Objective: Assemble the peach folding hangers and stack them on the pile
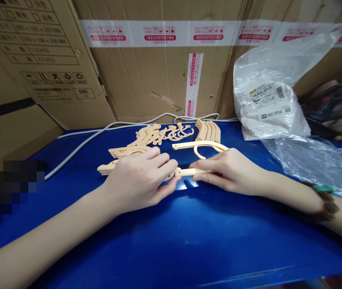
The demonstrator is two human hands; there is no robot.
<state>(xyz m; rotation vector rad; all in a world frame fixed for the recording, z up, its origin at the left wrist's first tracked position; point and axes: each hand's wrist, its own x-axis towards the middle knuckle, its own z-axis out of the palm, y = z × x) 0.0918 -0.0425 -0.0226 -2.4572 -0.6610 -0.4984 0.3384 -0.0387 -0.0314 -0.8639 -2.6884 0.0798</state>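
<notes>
My left hand [142,180] is closed, thumb and fingers pinching a beige hanger piece that mostly hides behind the fingers. From the right, my right hand [229,170] grips a beige plastic hanger arm [189,172] between thumb and fingers. Its holed end meets the left-hand piece at the left fingertips; whether the two are joined I cannot tell. Just beyond the right hand lies another hanger arm [185,145] with a curved hook [200,153] beside it. Stacked hanger arms [128,151] sit behind the left hand, partly covered by it.
Farther back on the blue table [189,237] are a pile of hooks [178,131], more arms [146,134] and a neat stack of curved arms [209,131]. A white cable [80,150] runs behind them. Cardboard boxes [146,80] wall the back; a plastic bag [270,104] stands right.
</notes>
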